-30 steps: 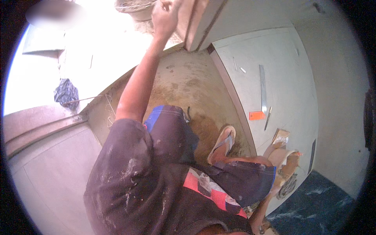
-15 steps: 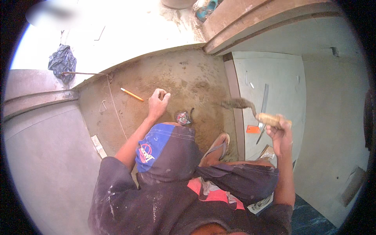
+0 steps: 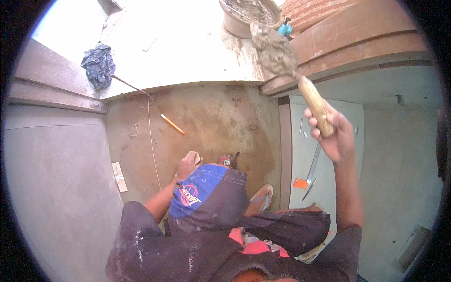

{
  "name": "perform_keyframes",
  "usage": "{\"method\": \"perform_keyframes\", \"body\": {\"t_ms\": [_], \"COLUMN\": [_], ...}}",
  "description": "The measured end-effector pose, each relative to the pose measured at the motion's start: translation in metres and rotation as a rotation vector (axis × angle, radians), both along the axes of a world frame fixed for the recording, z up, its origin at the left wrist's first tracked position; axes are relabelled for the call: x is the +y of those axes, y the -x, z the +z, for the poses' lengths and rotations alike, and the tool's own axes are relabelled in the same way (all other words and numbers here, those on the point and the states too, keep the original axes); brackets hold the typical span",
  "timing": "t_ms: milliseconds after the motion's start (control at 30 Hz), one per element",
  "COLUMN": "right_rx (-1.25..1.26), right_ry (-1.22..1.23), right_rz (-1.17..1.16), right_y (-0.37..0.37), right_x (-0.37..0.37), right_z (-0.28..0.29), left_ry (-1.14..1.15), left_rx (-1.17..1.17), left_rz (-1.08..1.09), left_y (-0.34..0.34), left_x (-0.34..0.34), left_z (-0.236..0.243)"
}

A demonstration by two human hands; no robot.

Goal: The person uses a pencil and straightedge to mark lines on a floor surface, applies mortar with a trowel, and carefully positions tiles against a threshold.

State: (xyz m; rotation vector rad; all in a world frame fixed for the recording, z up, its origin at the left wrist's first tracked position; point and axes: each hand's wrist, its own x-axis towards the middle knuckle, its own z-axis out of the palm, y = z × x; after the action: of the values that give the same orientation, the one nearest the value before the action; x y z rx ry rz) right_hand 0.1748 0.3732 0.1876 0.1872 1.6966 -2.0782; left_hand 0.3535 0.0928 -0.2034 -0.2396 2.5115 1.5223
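Note:
My right hand [image 3: 331, 131] grips the wooden handle of a trowel [image 3: 314, 101], raised at the upper right. Wet grey mortar [image 3: 277, 51] covers its blade, which points up toward a round tub [image 3: 237, 26] holding more mortar. My left hand [image 3: 188, 163] rests beside my knee with the fingers curled in; what they hold, if anything, is hidden. Next to that knee, a tape measure [image 3: 225, 160] lies on the damp brown floor [image 3: 211, 113]. Farther off to the left is an orange pencil-like stick [image 3: 172, 124].
A crumpled black plastic bag [image 3: 98, 66] sits on the bright ledge at the far left, near a thin string [image 3: 151, 136]. On a pale board [image 3: 338, 141] at right lie a metal strip [image 3: 314, 162] and an orange piece [image 3: 300, 183]. Walls stand on both sides.
My right hand has swung the trowel up and away, and its blade now carries a heap of mortar near the tub. The left hand has drawn back against the knee.

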Motion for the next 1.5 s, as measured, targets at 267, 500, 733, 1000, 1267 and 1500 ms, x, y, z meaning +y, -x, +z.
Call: {"method": "perform_keyframes", "body": {"t_ms": [267, 500, 733, 1000, 1267, 1500], "right_rx": [0.407, 0.495, 0.234, 0.14, -0.001, 0.366], "right_ry": [-0.644, -1.054, -0.91, -0.783, -0.236, -0.845], "right_rz": [-0.094, -0.186, -0.17, -0.08, -0.18, -0.026], "right_y": [0.14, 0.23, 0.228, 0.25, 0.285, 0.261], "right_x": [-0.055, -0.039, -0.064, -0.072, -0.049, -0.051], "right_z": [-0.029, -0.064, -0.048, -0.054, -0.071, -0.065], "left_ry": [0.0, -0.023, -0.014, -0.012, -0.028, 0.013], "left_rx": [0.053, 0.083, -0.031, -0.099, -0.071, -0.116], "left_rz": [-0.033, -0.089, -0.025, -0.011, 0.011, 0.034], "left_y": [0.003, 0.006, 0.001, 0.007, 0.008, 0.004], "left_x": [0.004, 0.007, 0.007, 0.012, 0.014, 0.012], "left_z": [0.016, 0.006, 0.015, 0.022, 0.021, 0.024]}}
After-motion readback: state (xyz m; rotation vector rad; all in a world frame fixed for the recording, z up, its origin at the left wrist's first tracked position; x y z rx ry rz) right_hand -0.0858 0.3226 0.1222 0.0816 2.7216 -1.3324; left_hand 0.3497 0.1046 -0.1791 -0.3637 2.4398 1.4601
